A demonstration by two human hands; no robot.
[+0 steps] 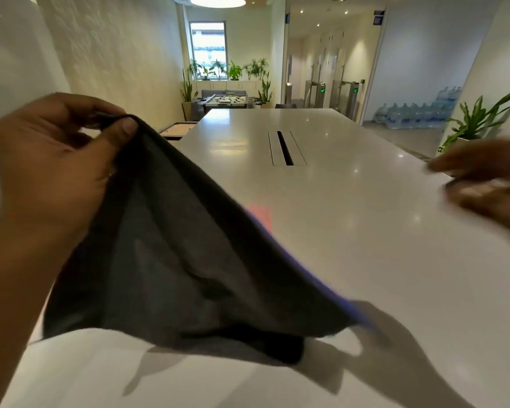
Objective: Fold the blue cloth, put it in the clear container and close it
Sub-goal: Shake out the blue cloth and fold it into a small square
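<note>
The blue cloth [174, 260] hangs above the white table [351, 231], dark on the side facing me with a blue edge on its right. My left hand [50, 172] pinches one corner of it high at the left. My right hand [483, 181] is blurred at the right edge, fingers apart, apart from the cloth and holding nothing I can see. A faint pink patch [258, 214] shows behind the cloth's edge; what it is I cannot tell. The clear container is not in view.
A cable slot [284, 148] is cut into the table's middle. A potted plant [477, 119] stands off the right side. Water bottles [418, 113] are stacked behind glass. A foosball table [227, 100] and plants stand at the far end.
</note>
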